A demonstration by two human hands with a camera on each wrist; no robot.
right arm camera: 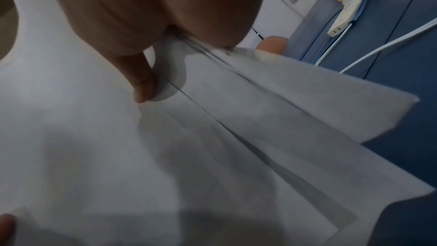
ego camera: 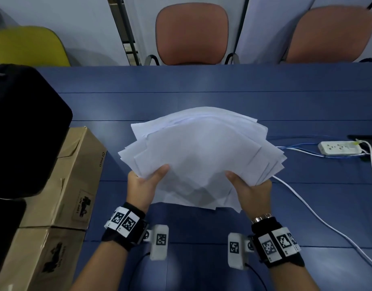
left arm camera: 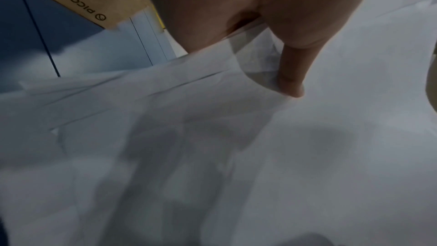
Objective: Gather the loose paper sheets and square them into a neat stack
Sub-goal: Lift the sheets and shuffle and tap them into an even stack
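Observation:
A fanned bundle of several white paper sheets point(ego camera: 199, 152) is held up over the blue table point(ego camera: 222, 97), its edges uneven and splayed. My left hand point(ego camera: 145, 181) grips the bundle's near left side, thumb on top and fingers hidden underneath. My right hand point(ego camera: 248, 187) grips the near right side the same way. In the left wrist view the left thumb point(left arm camera: 290, 81) presses onto the sheets point(left arm camera: 212, 156). In the right wrist view the right thumb point(right arm camera: 141, 85) pinches the sheets point(right arm camera: 236, 137), whose offset edges show.
Two cardboard boxes point(ego camera: 75, 175) stand at the table's left edge beside a black object point(ego camera: 23, 127). A white power strip point(ego camera: 340, 147) and white cables point(ego camera: 319, 217) lie at the right. Chairs point(ego camera: 191, 32) stand beyond the far edge.

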